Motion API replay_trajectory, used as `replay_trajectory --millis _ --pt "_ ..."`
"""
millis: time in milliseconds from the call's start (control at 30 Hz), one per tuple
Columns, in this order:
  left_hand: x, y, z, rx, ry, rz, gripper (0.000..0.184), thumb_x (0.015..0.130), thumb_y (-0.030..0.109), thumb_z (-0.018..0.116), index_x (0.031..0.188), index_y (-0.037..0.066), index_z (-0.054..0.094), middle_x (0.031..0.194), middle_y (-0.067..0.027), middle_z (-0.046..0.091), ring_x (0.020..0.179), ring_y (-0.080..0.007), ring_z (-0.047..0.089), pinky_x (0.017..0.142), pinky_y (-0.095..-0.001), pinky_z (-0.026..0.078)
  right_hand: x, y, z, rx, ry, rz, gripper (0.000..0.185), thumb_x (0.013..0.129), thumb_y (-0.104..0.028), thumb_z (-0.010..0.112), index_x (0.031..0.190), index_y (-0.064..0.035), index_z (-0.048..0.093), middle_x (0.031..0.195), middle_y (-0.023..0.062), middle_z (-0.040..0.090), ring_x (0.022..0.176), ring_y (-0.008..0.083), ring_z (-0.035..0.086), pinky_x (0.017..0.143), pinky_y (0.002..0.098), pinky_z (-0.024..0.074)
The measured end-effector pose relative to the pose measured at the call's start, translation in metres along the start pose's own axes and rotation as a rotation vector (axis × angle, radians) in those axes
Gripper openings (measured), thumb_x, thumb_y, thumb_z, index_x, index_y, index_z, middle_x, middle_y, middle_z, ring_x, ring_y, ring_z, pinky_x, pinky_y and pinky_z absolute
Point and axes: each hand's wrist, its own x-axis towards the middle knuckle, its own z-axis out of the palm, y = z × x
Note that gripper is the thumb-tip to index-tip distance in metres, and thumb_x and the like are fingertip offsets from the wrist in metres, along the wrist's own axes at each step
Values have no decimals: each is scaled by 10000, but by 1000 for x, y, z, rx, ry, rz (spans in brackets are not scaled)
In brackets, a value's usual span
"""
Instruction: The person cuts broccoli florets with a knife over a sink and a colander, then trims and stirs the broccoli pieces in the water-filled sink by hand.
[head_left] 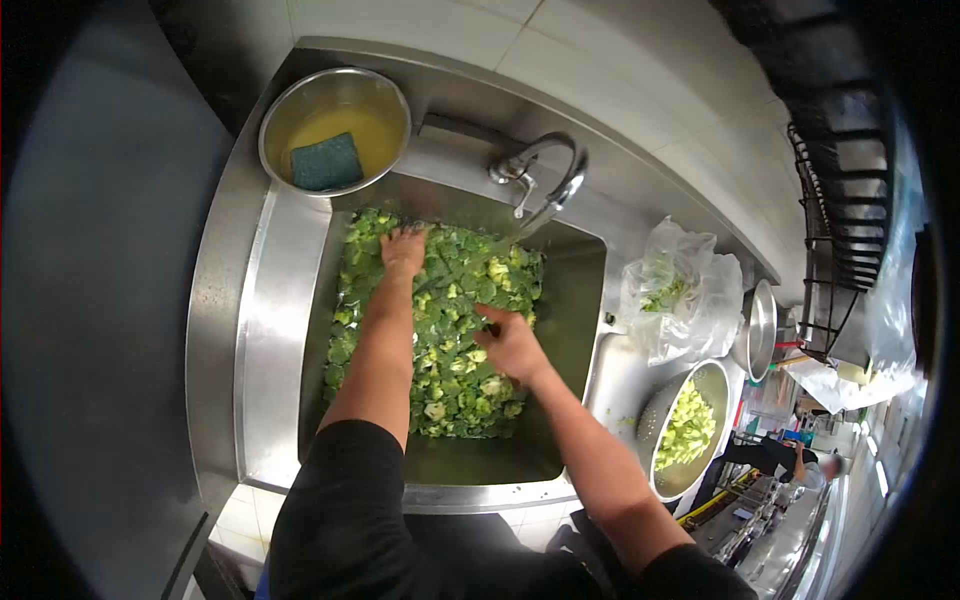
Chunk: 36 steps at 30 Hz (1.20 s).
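Apparently steadying greens (455,372), left hand (403,250) lies spread at eleven o'clock in sink (578,320); right hand (515,350) curled at three, contents we cannot tell.

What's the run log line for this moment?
left hand: fingers spread, on chopped leafy green vegetables | right hand: over them, grip unclear | place: rectangular stainless-steel sink

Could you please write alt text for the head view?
A person's left hand and right hand reach into a steel sink of broccoli florets, near a curved faucet. A metal bowl with a green scouring pad stands upper left; a colander of chopped pale-green vegetable, right.
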Motion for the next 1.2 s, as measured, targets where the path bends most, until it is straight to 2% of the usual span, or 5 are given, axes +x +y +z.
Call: replay_trajectory --millis 333,500,667,933,1200 --pt "-71 51 -27 -366 199 163 534 810 272 727 1313 186 569 1324 -162 476 1176 -395 554 1002 -546 435 -126 69 -18 -152 360 -158 457 838 -78 654 1279 -32 542 1057 269 649 972 461 643 861 526 513" --pt "-119 93 -50 -576 551 0 503 787 290 752 1222 60 645 1230 -175 600 1160 -378 582 989 -441 478 -215 115 -24 93 202 3 378 877 -107 699 1211 14 570 744 119 625 681 185 578 653 351 482" --pt "-195 189 -56 -677 363 27 556 796 369 795 1211 27 655 1162 -197 686 1102 -311 660 981 -388 497 -266 163 -9 228 238 -75 386 866 -129 705 1211 -4 583 732 127 600 677 209 558 653 371 474" --pt "-303 358 -32 -1072 -293 743 593 962 234 682 1461 68 406 1225 -158 629 864 -197 709 659 -297 573 -294 181 -19 347 285 -81 412 865 -136 693 1225 6 551 688 157 615 615 245 589 596 398 461" --pt "-186 184 -19 -1615 268 -72 217 931 -10 527 1128 15 615 979 -149 699 689 -209 680 555 -320 561 -307 183 -23 514 303 1 396 915 -123 662 1259 8 515 629 54 566 458 129 514 412 312 389"
